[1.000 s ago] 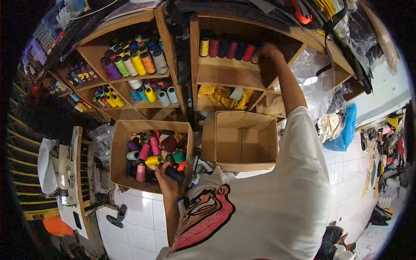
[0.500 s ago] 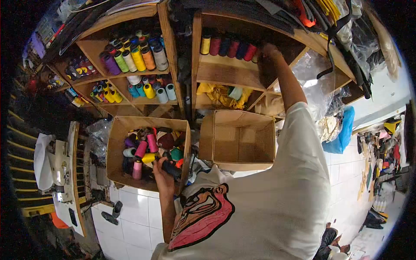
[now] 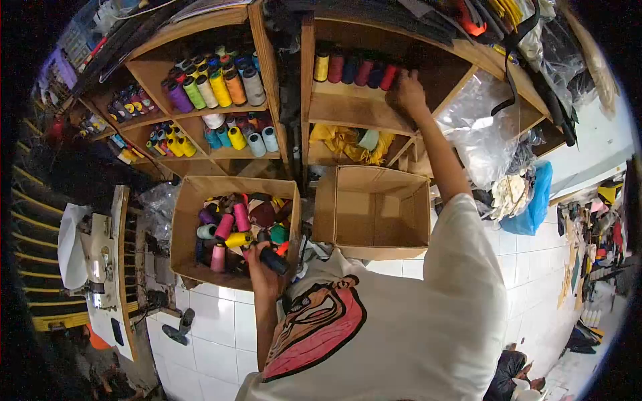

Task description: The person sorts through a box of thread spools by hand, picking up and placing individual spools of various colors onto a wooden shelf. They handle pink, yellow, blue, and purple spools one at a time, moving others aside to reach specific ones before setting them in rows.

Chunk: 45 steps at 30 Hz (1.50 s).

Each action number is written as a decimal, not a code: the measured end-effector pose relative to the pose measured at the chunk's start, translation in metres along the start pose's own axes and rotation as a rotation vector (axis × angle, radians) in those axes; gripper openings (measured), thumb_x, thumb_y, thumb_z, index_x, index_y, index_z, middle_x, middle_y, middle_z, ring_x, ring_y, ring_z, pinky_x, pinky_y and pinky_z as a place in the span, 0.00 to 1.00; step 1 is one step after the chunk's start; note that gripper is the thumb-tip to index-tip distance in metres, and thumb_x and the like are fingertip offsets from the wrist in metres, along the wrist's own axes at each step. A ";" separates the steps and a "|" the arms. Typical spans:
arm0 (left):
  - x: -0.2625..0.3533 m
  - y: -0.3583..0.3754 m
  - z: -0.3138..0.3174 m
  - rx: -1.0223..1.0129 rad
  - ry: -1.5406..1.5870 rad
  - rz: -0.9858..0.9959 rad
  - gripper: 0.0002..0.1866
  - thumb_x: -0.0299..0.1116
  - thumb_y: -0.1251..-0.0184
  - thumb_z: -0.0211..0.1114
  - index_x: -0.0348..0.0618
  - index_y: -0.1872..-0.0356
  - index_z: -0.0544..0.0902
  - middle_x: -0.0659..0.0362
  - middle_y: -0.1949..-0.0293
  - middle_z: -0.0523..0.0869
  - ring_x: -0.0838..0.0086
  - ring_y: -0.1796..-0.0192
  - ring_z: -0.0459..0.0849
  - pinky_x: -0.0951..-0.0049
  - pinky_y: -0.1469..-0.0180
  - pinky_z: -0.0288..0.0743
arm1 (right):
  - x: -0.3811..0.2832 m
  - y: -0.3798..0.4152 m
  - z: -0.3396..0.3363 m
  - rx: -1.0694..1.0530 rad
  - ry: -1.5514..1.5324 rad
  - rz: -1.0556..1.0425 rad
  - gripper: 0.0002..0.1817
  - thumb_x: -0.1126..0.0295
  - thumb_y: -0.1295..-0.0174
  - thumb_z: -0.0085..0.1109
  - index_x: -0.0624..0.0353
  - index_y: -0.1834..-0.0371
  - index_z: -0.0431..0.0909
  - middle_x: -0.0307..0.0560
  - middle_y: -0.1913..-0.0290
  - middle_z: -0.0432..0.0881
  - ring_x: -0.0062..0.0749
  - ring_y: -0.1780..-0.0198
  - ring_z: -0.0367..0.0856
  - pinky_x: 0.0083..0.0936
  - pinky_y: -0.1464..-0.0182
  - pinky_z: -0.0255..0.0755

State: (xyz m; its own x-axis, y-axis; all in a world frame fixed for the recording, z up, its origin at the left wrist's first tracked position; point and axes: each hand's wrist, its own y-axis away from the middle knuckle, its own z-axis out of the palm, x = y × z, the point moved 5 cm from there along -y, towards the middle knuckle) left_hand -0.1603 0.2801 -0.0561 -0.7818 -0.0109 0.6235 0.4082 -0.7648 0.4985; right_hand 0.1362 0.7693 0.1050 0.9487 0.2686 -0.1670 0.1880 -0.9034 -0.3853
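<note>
My left hand (image 3: pixel 263 273) is closed around a dark thread spool (image 3: pixel 274 260) at the right side of a cardboard box (image 3: pixel 231 279). Inside that box lie pink spools (image 3: pixel 224 227), a yellow spool (image 3: pixel 239 240) and other coloured pieces. My right hand (image 3: pixel 409 95) reaches into the upper right shelf (image 3: pixel 348 110), beside the red spool (image 3: pixel 388 77) at the end of an upright row. The row also has a yellow spool (image 3: pixel 322 67) and several maroon and navy ones. Shadow hides whether the right fingers hold anything.
An open cardboard box (image 3: pixel 381 252) stands beside the filled one. Left shelves hold many spools, such as a grey cone (image 3: pixel 253 87). Yellow fabric (image 3: pixel 351 142) fills a lower compartment. Clear plastic (image 3: pixel 478 127) and a blue bag (image 3: pixel 533 204) hang at the right.
My right hand has drawn back lower and toward me from deep in the shelf. My left hand has lifted the dark spool slightly, so more of it shows. The view has shifted slightly.
</note>
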 end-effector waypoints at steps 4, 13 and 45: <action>0.000 0.002 0.005 -0.071 0.007 0.002 0.19 0.52 0.26 0.50 0.47 0.54 0.78 0.59 0.64 0.78 0.73 0.60 0.78 0.72 0.56 0.74 | -0.003 0.020 0.047 -0.231 0.040 -0.021 0.26 0.61 0.47 0.66 0.62 0.46 0.74 0.65 0.47 0.76 0.59 0.48 0.78 0.46 0.49 0.75; 0.035 0.008 0.030 -0.197 -0.567 0.228 0.28 0.52 0.23 0.44 0.38 0.41 0.78 0.56 0.51 0.81 0.71 0.48 0.77 0.70 0.42 0.69 | -0.120 0.115 0.046 -0.702 -0.721 -0.355 0.21 0.59 0.38 0.61 0.57 0.45 0.78 0.53 0.50 0.82 0.41 0.46 0.80 0.33 0.46 0.73; 0.076 0.023 0.063 -0.211 -1.068 0.820 0.18 0.40 0.22 0.46 0.44 0.40 0.75 0.47 0.25 0.53 0.56 0.24 0.52 0.61 0.26 0.46 | -0.251 0.209 0.009 -0.522 -1.154 -0.511 0.22 0.59 0.43 0.70 0.63 0.52 0.76 0.41 0.64 0.79 0.22 0.63 0.75 0.24 0.61 0.71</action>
State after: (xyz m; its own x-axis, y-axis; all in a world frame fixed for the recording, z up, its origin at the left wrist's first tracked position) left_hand -0.1807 0.3022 0.0410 0.4298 -0.0798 0.8994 0.4202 -0.8640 -0.2774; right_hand -0.0651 0.5162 0.0581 0.0432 0.4988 -0.8656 0.7681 -0.5706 -0.2905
